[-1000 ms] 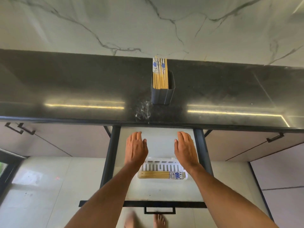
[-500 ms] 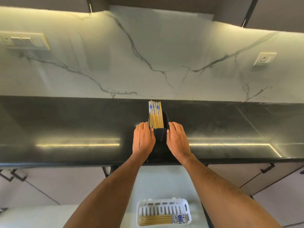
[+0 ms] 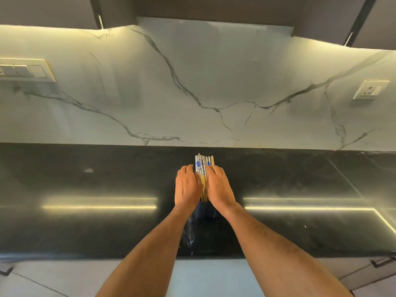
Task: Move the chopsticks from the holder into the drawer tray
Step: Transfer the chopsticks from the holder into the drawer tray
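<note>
Black polished stone makes up the counter (image 3: 85,221), backed by a pale marble wall with grey veins. Both hands reach to its middle. The left hand (image 3: 186,188) and the right hand (image 3: 219,186) lie palm-in on either side of a bundle of yellow wooden chopsticks with blue-and-white patterned tops (image 3: 202,171), fingers straight and pressed against the bundle from left and right. They seem to clasp it between them rather than curl around it; how firm the hold is I cannot tell. The chopsticks stand upright, their lower ends in a dark blue square holder (image 3: 204,211), of which only a strip shows between the wrists.

As a judgement, this bundle is at the gathering step: it is gripped but not yet lifted clear of the holder. The drawer tray lies outside the view, so how many chopsticks already lie in it cannot be told. What remains for these is the lift, the carry toward the near edge and the laying down. A white switch plate (image 3: 25,70) sits far left on the wall, a white socket (image 3: 371,90) far right.
</note>
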Demonstrator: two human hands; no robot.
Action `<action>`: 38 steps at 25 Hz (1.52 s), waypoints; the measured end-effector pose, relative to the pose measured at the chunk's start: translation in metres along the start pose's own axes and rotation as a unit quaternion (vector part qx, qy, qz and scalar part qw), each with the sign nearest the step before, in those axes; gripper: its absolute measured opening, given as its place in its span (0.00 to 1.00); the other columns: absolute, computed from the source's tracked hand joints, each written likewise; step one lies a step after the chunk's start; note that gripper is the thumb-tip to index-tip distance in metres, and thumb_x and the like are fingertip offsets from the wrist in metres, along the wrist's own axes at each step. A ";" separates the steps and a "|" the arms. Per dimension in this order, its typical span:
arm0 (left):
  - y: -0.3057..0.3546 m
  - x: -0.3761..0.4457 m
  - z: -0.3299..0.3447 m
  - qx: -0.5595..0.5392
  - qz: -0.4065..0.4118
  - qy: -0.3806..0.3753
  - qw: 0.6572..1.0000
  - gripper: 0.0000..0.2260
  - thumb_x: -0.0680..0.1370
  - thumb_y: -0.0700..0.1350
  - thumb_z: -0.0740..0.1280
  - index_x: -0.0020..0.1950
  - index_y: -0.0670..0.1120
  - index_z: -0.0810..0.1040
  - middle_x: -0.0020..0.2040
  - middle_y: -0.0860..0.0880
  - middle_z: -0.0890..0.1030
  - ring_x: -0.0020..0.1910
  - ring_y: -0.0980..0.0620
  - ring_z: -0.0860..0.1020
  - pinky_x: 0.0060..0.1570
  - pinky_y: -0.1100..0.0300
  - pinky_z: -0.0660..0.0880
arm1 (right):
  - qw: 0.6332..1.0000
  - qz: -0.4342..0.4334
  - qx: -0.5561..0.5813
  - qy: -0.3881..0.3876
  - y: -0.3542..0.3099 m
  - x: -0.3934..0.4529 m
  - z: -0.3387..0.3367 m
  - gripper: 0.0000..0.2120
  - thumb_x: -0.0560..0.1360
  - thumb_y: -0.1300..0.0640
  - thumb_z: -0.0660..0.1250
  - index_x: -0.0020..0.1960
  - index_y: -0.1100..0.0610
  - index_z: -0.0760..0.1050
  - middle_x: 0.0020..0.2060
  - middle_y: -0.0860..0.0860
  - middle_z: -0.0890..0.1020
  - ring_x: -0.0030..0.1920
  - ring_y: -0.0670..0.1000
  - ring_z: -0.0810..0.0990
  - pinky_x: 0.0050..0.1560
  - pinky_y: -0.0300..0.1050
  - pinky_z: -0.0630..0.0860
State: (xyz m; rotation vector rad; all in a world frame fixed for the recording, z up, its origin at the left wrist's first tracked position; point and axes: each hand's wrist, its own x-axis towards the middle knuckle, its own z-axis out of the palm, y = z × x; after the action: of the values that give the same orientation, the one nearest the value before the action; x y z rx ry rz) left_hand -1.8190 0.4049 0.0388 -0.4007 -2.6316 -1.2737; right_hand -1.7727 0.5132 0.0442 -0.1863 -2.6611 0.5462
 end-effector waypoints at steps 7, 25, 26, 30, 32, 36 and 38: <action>-0.009 0.045 0.033 -0.093 -0.090 -0.033 0.991 0.06 0.82 0.43 0.60 0.52 0.48 0.76 0.50 0.51 0.79 0.47 0.55 0.78 0.43 0.64 0.75 | 0.983 0.060 0.172 0.011 0.012 0.030 0.036 0.15 0.85 0.46 0.53 0.59 0.45 0.78 0.49 0.43 0.84 0.52 0.43 0.84 0.49 0.39 0.81; -0.030 0.048 0.041 -0.154 -0.074 0.005 0.985 0.09 0.80 0.37 0.67 0.56 0.48 0.82 0.48 0.55 0.84 0.47 0.62 0.82 0.45 0.71 0.76 | 0.951 0.176 0.252 0.011 0.016 0.050 0.056 0.10 0.79 0.59 0.71 0.60 0.53 0.80 0.50 0.47 0.84 0.47 0.40 0.80 0.44 0.27 0.73; -0.030 0.047 0.041 -0.155 -0.071 0.005 0.985 0.09 0.80 0.37 0.67 0.57 0.48 0.82 0.48 0.55 0.84 0.47 0.62 0.82 0.46 0.70 0.77 | 0.946 0.187 0.266 0.014 0.017 0.050 0.055 0.10 0.79 0.60 0.71 0.60 0.54 0.80 0.50 0.47 0.85 0.46 0.40 0.81 0.42 0.26 0.74; -0.029 0.047 0.043 -0.150 -0.067 0.002 0.986 0.10 0.80 0.37 0.68 0.59 0.47 0.81 0.51 0.54 0.84 0.49 0.62 0.81 0.47 0.71 0.76 | 0.926 0.224 0.305 0.009 0.018 0.049 0.051 0.12 0.78 0.61 0.72 0.61 0.56 0.79 0.52 0.49 0.85 0.49 0.43 0.82 0.46 0.30 0.77; -0.027 0.047 0.044 -0.152 -0.067 0.003 0.986 0.11 0.80 0.37 0.68 0.60 0.47 0.81 0.52 0.55 0.83 0.50 0.63 0.80 0.50 0.71 0.76 | 0.913 0.246 0.325 -0.017 0.021 0.051 0.049 0.12 0.78 0.61 0.72 0.62 0.57 0.80 0.53 0.52 0.85 0.52 0.47 0.84 0.54 0.40 0.81; -0.024 0.046 0.044 -0.137 -0.064 0.001 0.988 0.12 0.79 0.38 0.69 0.61 0.47 0.81 0.53 0.55 0.81 0.50 0.62 0.79 0.50 0.73 0.72 | 0.874 0.287 0.385 -0.080 0.028 0.049 0.049 0.12 0.80 0.62 0.69 0.63 0.57 0.81 0.53 0.53 0.86 0.55 0.50 0.84 0.61 0.53 0.81; -0.022 0.045 0.044 -0.128 -0.065 0.001 0.990 0.11 0.79 0.39 0.70 0.61 0.47 0.80 0.53 0.56 0.80 0.48 0.63 0.78 0.46 0.75 0.71 | 0.876 0.283 0.381 -0.080 0.029 0.049 0.048 0.12 0.80 0.62 0.68 0.63 0.56 0.81 0.52 0.52 0.86 0.55 0.50 0.84 0.61 0.54 0.81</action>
State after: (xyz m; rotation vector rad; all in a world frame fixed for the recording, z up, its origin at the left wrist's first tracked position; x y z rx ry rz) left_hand -1.8713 0.4338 0.0081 -0.2678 -2.5337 -1.6616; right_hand -1.8362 0.5333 0.0103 -0.7036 -2.2804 1.8010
